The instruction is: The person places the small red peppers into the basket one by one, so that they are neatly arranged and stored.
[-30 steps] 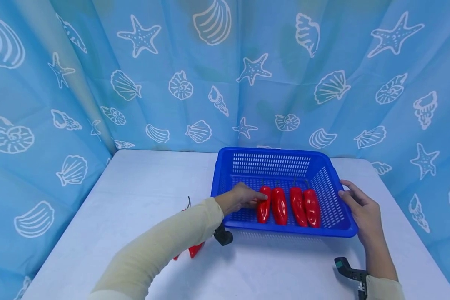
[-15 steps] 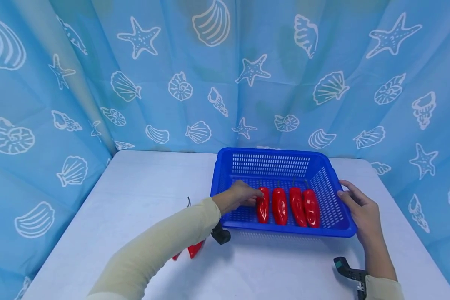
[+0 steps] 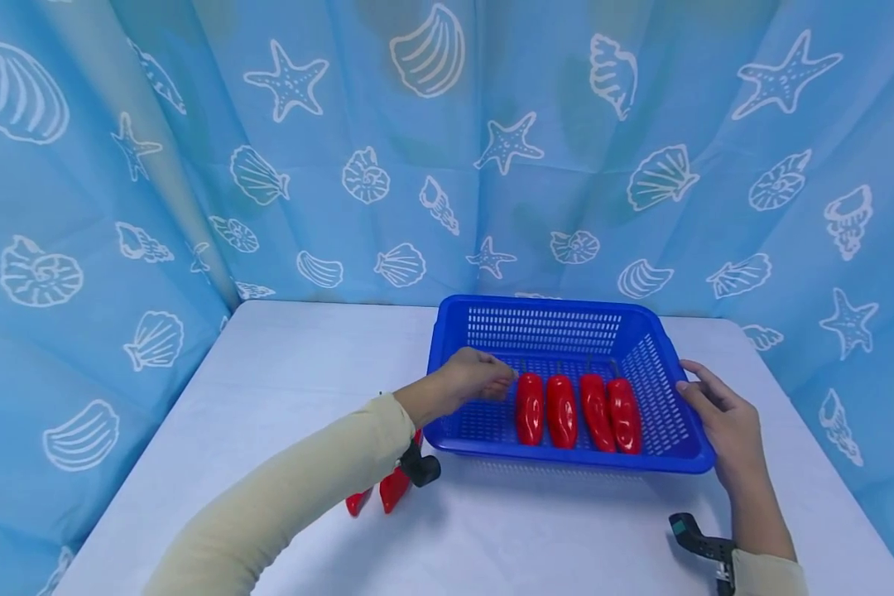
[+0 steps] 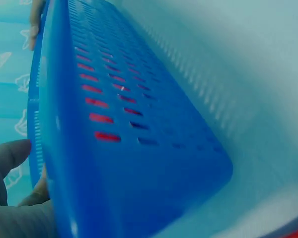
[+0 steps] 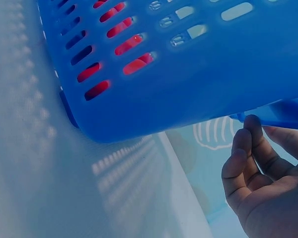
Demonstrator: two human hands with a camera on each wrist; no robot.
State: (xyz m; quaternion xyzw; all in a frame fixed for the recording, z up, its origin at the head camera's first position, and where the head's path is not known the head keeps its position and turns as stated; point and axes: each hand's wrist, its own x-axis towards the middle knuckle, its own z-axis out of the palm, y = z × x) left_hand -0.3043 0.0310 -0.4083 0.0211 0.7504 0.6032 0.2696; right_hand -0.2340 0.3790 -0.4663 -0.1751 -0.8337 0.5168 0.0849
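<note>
Left sleeve [image 3: 283, 497]: reaches from the worktop's [image 3: 566, 538] near edge toward the basket's [image 3: 566, 461] left side; a low forearm could brush whatever lies beneath it
Loose peppers [image 3: 396, 490]: two red ends show on the worktop, just outside the basket's near left corner, the rest hidden by the arm; a sleeve dragged across them could roll them toward the near edge
Left camera [image 3: 420, 465]: sits by that same corner; if the wrist drops, it could knock the rim and shift the basket
Right hand [image 3: 723, 422]: grips the basket's right rim, thumb and fingertips at the lip; a one-sided pull or lift could tilt the basket
Row peppers [image 3: 562, 411]: four, side by side along the basket's near edge, stems toward its far wall, the right pair touching; smooth-looking skins could let them slide leftward under any tilt
Left hand [image 3: 480, 377]: above the basket's left half, fingers loosely bent, holding nothing, tips just beside the leftmost pepper; a careless sweep could nudge that pepper askew, and a low retreat could clip the left rim
</note>
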